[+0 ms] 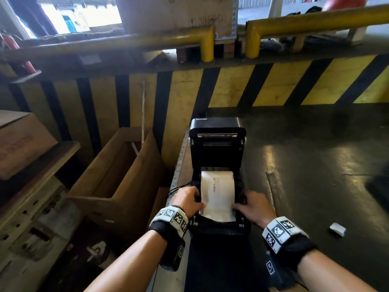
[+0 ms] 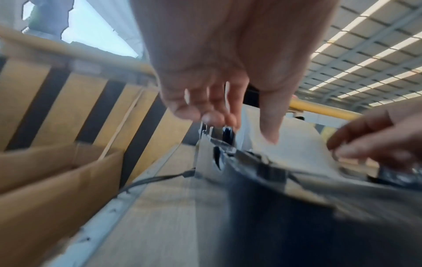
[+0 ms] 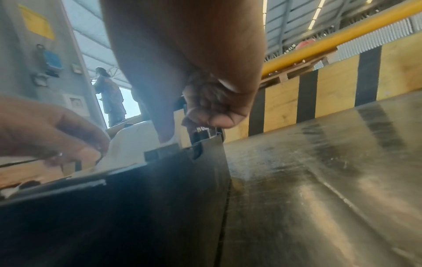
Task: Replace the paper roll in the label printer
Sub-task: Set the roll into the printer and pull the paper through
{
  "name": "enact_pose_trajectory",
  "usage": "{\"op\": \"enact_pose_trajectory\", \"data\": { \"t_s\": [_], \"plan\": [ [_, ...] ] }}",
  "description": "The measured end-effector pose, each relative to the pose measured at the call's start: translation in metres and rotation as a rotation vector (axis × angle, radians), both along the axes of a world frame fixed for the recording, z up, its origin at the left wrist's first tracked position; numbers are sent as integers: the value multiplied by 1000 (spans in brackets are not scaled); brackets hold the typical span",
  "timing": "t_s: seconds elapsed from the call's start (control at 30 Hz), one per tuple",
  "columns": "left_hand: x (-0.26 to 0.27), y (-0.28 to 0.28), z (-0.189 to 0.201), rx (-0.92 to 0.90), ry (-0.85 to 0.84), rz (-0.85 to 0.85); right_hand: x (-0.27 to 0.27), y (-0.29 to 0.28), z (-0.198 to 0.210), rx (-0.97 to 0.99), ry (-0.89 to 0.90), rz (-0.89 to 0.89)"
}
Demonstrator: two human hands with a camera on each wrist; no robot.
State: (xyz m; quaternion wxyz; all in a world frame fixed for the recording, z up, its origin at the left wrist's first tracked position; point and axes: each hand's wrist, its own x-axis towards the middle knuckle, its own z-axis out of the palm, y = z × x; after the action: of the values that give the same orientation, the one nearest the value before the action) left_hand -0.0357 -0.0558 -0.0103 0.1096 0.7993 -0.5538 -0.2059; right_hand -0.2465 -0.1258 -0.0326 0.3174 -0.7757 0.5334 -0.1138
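A black label printer [image 1: 216,131] stands on the dark table with its lid swung up. A white paper roll [image 1: 217,182] sits in its bay, and a strip of paper [image 1: 216,209] is drawn forward over the front edge. My left hand [image 1: 186,199] grips the printer's left side wall, fingers curled over it and thumb on the paper's left edge. My right hand [image 1: 252,205] does the same on the right wall. The left wrist view shows the left hand [image 2: 244,126] with its thumb on the paper [image 2: 301,144]. The right wrist view shows the right hand [image 3: 189,130] at the printer [image 3: 114,216].
An open cardboard box [image 1: 117,182] stands left of the table, below its edge. A yellow-and-black striped barrier [image 1: 231,87] rises behind the printer. A black cable [image 1: 179,188] leaves the printer's left side. A small white object [image 1: 337,229] lies on the table [image 1: 315,165] at right.
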Motion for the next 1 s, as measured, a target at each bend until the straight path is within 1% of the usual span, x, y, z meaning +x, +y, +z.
{"op": "enact_pose_trajectory", "data": {
  "t_s": [0.03, 0.1, 0.17, 0.23, 0.27, 0.43, 0.57, 0.77, 1.0],
  "plan": [
    [-2, 5, 2, -58, -39, -29, -3, 4, 2, -61, -39, -1],
    [-5, 15, 1, -118, -84, -159, -7, 12, 7, -140, -54, 116],
    [-12, 21, -2, -87, -116, -312, -7, 20, 10, -133, 50, 274],
    [-16, 23, -8, -16, -181, -407, -5, 26, 7, -100, 155, 333],
    [-17, 22, -10, 7, -208, -430, -5, 28, 5, -96, 177, 338],
    [-15, 20, -9, -7, -268, -438, -7, 32, 5, -105, 183, 341],
    [-20, 19, -11, -20, -279, -443, -7, 36, 2, -98, 176, 323],
    [-15, 27, -7, -69, -224, -500, -12, 41, 2, -157, 192, 289],
    [-14, 50, -9, -152, -111, -418, -18, 57, 4, -219, 162, 353]
  ]
}}
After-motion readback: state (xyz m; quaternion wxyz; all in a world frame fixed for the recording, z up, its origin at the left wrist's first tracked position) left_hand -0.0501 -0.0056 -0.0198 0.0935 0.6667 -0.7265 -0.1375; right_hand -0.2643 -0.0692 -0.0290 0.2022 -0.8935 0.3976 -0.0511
